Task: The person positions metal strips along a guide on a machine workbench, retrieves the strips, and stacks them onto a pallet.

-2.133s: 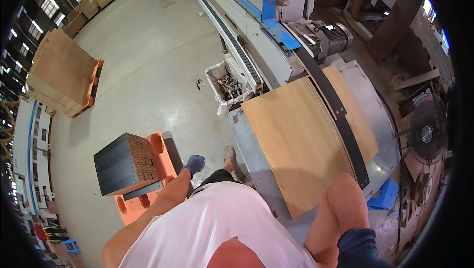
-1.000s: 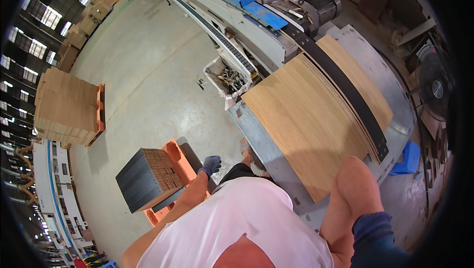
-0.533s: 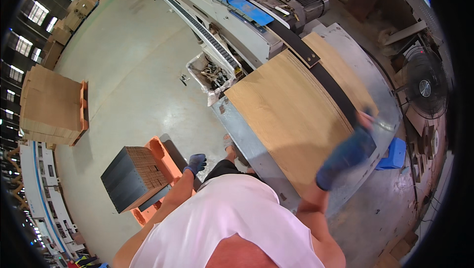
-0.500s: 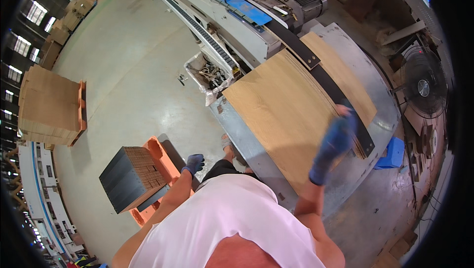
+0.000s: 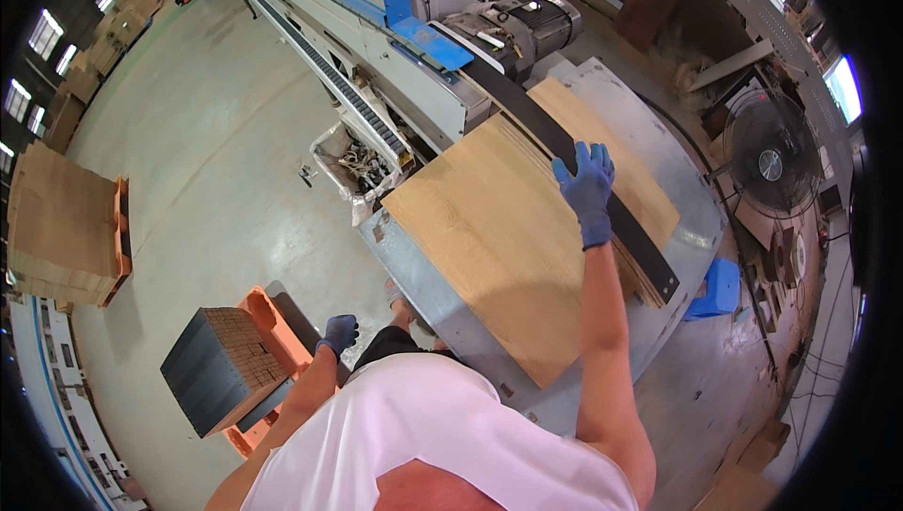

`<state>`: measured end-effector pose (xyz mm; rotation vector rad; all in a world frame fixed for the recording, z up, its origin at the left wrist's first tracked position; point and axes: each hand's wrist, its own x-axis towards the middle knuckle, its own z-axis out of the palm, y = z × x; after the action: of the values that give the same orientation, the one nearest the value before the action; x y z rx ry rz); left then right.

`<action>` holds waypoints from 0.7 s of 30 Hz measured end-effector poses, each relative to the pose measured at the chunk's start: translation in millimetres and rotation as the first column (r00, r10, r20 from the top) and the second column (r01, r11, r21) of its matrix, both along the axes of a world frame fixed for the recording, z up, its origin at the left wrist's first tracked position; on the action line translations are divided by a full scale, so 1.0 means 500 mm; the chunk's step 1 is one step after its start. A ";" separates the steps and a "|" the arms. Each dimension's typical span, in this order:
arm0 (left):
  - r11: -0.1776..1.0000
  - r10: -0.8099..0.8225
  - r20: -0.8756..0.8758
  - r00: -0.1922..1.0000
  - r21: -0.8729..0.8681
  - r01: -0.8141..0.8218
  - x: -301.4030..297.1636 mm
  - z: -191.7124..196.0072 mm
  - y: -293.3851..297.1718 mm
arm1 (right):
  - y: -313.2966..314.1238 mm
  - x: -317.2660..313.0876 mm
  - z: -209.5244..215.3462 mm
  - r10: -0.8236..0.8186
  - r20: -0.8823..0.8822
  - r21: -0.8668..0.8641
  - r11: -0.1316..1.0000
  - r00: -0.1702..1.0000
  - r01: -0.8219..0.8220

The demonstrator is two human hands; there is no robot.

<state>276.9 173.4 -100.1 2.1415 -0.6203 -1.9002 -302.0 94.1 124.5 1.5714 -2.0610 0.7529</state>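
Note:
My right hand (image 5: 588,186), in a blue work glove, lies with spread fingers over a long, narrow black board (image 5: 642,246). The board rests on a stack of light wood-coloured panels (image 5: 494,224) on a metal table (image 5: 428,295). Toward the top, the black strip reaches back to a machine with a blue plate (image 5: 433,43); my hand covers part of it. My left hand (image 5: 340,332), also gloved in blue, hangs low at my side with curled fingers and nothing visible in it. Close by is a stack of dark boards (image 5: 202,370) on an orange pallet (image 5: 259,304).
Beside the machine's conveyor (image 5: 324,59) stands a lined bin (image 5: 353,163) of scraps. A motor (image 5: 541,26) sits behind the table. Right of it are a black fan (image 5: 769,163) and a blue plastic container (image 5: 717,290). Stacked cardboard (image 5: 61,219) occupies the left.
My right hand has moved up along the black strip and spread its fingers. A board end with holes, seen midway along the strip earlier, no longer shows there. The view has shifted right.

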 end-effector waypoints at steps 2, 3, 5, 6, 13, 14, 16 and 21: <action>1.000 -0.004 -0.004 1.000 -0.028 0.004 0.007 -0.016 -0.009 | -0.037 -0.031 -0.007 -0.031 0.039 0.145 0.989 0.999 0.025; 1.000 -0.018 0.026 1.000 -0.023 0.018 0.002 -0.012 -0.013 | -0.047 -0.055 -0.023 -0.088 0.079 0.301 0.952 0.993 0.060; 0.999 -0.005 0.068 0.998 -0.033 0.007 -0.031 0.011 -0.011 | -0.029 -0.108 -0.081 -0.058 0.086 0.307 0.951 0.995 0.029; 0.999 0.005 0.063 0.998 -0.032 -0.003 -0.031 0.016 -0.009 | -0.024 -0.114 -0.091 -0.010 0.114 0.304 0.952 0.993 -0.025; 0.999 0.040 0.132 0.990 0.008 -0.041 -0.034 0.025 0.006 | 0.129 -0.167 -0.072 0.001 0.133 0.371 0.927 0.991 -0.050; 0.999 0.038 0.127 0.991 0.013 -0.040 -0.038 0.029 0.007 | 0.169 -0.184 -0.071 0.012 0.117 0.358 0.932 0.993 -0.054; 0.999 0.052 0.106 0.993 0.009 -0.053 -0.041 0.030 0.006 | 0.247 -0.216 -0.058 0.033 0.110 0.363 0.929 0.993 -0.071; 1.000 -0.016 0.161 0.987 0.018 0.013 -0.058 0.012 -0.018 | 0.436 -0.303 -0.027 -0.075 0.135 0.494 0.870 0.988 -0.001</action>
<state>247.7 164.3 -93.9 2.3238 -0.6538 -1.7568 -453.5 312.0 110.8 1.7687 -2.5333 0.3457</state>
